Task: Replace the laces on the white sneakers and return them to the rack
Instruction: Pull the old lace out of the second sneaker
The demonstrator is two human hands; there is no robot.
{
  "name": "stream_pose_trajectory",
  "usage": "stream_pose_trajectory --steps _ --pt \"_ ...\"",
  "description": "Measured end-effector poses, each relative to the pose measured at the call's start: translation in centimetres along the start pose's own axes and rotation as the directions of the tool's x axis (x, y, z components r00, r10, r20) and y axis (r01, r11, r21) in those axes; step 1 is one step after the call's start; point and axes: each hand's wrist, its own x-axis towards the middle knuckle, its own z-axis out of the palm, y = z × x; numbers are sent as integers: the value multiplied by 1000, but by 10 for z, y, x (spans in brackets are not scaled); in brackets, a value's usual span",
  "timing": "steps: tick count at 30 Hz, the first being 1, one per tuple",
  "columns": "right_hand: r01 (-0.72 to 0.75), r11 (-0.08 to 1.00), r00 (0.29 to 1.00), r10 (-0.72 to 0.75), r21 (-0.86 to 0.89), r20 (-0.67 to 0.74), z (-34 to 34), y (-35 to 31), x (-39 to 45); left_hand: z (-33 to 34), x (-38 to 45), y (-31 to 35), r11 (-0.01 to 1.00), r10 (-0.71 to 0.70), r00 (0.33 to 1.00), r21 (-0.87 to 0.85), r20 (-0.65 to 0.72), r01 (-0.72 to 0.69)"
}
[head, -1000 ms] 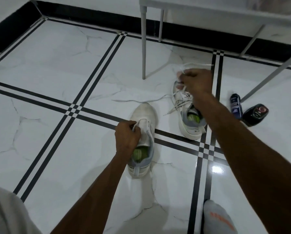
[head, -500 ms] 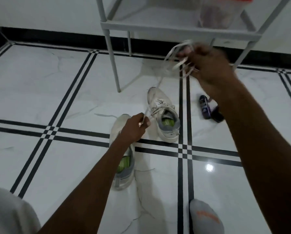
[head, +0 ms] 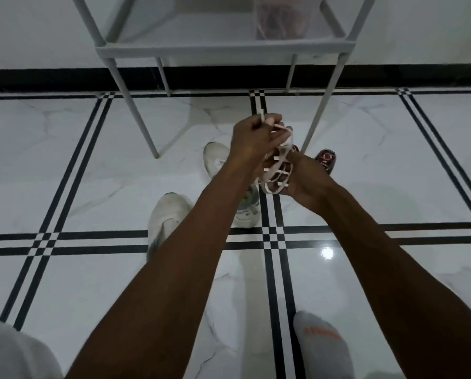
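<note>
Flat white laces (head: 276,170) bunch in loops at frame centre, pinched by the left hand (head: 252,140) above and gripped by the right hand (head: 301,177). Forearms half hide two white sneakers (head: 168,214) on glossy marble floor (head: 65,165) below the grey metal rack (head: 223,49).

Sneakers (head: 171,214) before rack (head: 223,49) — floor (head: 65,165).

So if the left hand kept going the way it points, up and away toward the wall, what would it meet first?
Probably the rack, near its front legs; the left hand, gripping the bundled lace, points there, though depth is unclear.
</note>
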Motion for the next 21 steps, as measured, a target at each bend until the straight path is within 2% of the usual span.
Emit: stream_pose_trajectory --steps 2,5,6,8,10,13,17,21 --pt "4 999 995 0 44 -102 -20 -1 -2 17 -1 -10 993 -62 997 -96 53 67" --pt "55 992 959 -21 112 -282 -62 -2 -4 33 -5 -37 975 -174 984 -131 42 178" --pt "59 997 941 -40 44 -337 -74 0 -5 35 -6 -51 971 -218 976 -90 32 220" --pt "16 973 912 -109 -230 -395 -94 15 -5 37 -8 -84 947 -307 952 108 11 304" --pt "-86 868 910 -132 -490 -394 -106 38 -2 31 -13 -123 877 -405 914 278 -12 392" --pt "-223 633 932 -86 -742 -353 -119 68 4 24 -18 -171 782 -492 869 409 -57 470" --pt "-295 412 942 -22 -862 -334 -116 73 1 19 -30 -176 700 -469 879 572 -84 428" --pt "-222 358 953 -119 -907 -280 -103 59 -1 18 -36 -162 635 -380 921 700 -84 326"
